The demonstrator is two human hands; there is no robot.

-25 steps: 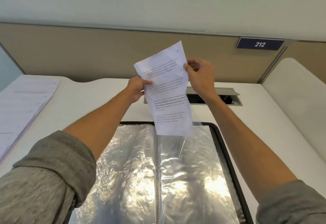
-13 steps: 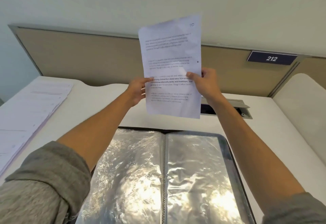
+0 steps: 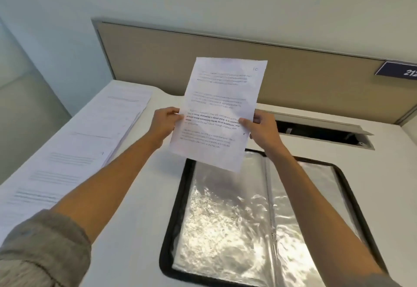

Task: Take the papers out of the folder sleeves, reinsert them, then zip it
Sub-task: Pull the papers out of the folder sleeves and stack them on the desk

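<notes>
Now both arms reach forward above the counter [image 3: 140, 230], grey sleeves pushed up near the elbows. The left hand [image 3: 165, 122] pinches the left edge of a printed sheet [image 3: 220, 110], thumb on the front face and the other fingers behind. The right hand [image 3: 262, 128] pinches the right edge the same way, thumb lying across the text. The sheet is upright in the air, its top leaning slightly to the right, clear of the folder [image 3: 255, 221].

Against half a second ago, the sheet sits lower and further left relative to the folder, its bottom corner now overlapping the folder's far left edge; the grip points on both edges match.

The folder lies open near the counter's front edge, black zip border around it. Its clear plastic sleeves [image 3: 228, 219] on both sides of the spine look shiny and crinkled, with no printed page showing in them. A spread stack of papers [image 3: 74, 149] lies along the counter's left edge.
</notes>
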